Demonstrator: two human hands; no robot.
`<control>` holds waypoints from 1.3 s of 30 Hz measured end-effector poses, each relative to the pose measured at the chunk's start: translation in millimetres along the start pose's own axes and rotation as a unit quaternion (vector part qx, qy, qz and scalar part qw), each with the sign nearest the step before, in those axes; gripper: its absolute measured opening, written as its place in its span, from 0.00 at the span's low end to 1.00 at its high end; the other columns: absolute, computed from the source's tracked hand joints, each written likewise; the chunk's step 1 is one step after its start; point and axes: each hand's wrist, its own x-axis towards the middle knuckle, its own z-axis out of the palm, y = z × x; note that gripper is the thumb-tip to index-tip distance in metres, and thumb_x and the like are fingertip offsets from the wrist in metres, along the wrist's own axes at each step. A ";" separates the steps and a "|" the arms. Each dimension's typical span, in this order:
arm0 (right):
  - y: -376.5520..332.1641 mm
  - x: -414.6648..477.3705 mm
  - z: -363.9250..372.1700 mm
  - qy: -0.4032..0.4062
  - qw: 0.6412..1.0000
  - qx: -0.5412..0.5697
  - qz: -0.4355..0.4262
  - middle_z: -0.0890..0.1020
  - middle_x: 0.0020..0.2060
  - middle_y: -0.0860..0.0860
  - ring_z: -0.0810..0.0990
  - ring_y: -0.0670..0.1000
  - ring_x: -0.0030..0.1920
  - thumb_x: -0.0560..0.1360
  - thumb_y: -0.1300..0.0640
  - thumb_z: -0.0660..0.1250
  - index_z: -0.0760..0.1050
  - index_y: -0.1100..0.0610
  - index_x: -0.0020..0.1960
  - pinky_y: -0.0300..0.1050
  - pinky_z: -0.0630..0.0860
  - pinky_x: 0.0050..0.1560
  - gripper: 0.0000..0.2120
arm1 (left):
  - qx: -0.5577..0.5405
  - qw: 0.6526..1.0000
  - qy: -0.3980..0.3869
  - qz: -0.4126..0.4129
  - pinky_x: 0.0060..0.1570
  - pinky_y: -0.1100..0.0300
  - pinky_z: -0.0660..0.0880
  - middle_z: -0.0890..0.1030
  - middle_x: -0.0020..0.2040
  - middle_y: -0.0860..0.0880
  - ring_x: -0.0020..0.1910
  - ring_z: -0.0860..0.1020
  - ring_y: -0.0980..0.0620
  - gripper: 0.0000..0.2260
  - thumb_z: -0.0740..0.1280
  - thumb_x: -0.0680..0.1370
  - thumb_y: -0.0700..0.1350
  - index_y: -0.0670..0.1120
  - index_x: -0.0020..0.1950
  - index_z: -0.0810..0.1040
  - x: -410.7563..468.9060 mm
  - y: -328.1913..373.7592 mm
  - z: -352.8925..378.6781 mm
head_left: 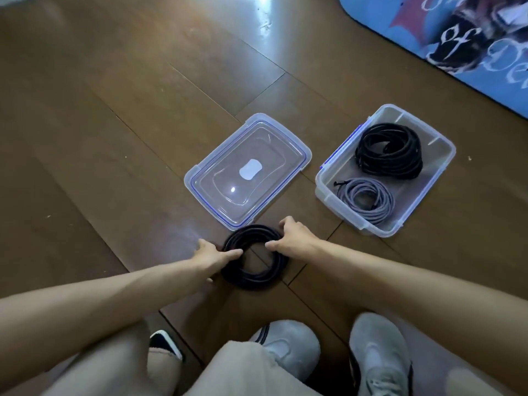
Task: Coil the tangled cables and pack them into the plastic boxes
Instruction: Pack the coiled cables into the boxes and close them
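Low on the wooden floor [114, 138], just ahead of the knees: a dark coiled cable [254, 277], lying flat in a neat ring. Gripped on its left side by the left hand [213, 257], thumb laid across the strands towards the middle of the ring, fingers curled round the outside. Held on its upper right side by the right hand [291, 238], thumb pointing into the ring, fingers bent over the outer edge.

Just beyond the coil, a clear lid [248, 172] with blue-lined edge, flat on the floor, its near corner just beside the ring; touching or not, cannot tell. To the right of the lid and apart from it, an open plastic box [327, 192], nothing between it and the coil. Inside, towards the far end, a black coil [390, 150]; at the near end, a smaller grey coil [365, 200].

Far right corner: a blue printed board [457, 38] with pale lettering, well apart from the box. Nearest the camera, two grey shoes [377, 355] and beige trouser legs [234, 370]. Dark brown planks, glossy, with a bright glare patch at the far edge.
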 end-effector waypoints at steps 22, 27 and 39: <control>-3.9 -27.4 -29.6 -0.020 0.984 0.178 0.024 0.73 0.44 0.48 0.74 0.47 0.43 0.71 0.60 0.74 0.67 0.52 0.54 0.41 0.71 0.33 0.19 | -0.059 0.989 -0.134 0.003 0.38 0.58 0.71 0.80 0.42 0.44 0.38 0.76 0.48 0.14 0.72 0.73 0.46 0.41 0.55 0.78 -19.2 32.2 -16.0; -14.1 -46.3 -80.9 0.032 0.987 0.158 -0.016 0.75 0.43 0.50 0.77 0.50 0.43 0.70 0.57 0.75 0.68 0.51 0.53 0.43 0.74 0.35 0.18 | -0.083 0.985 -0.145 0.055 0.39 0.58 0.72 0.80 0.40 0.44 0.38 0.77 0.48 0.11 0.71 0.73 0.44 0.42 0.53 0.78 -35.4 71.0 -20.6; 55.0 -74.7 -186.2 0.149 0.967 0.208 -0.005 0.77 0.39 0.50 0.77 0.46 0.34 0.72 0.62 0.73 0.70 0.51 0.44 0.35 0.74 0.25 0.12 | -0.088 0.947 -0.234 0.202 0.41 0.61 0.74 0.80 0.40 0.47 0.39 0.77 0.52 0.14 0.70 0.75 0.47 0.41 0.57 0.77 -71.4 189.1 17.0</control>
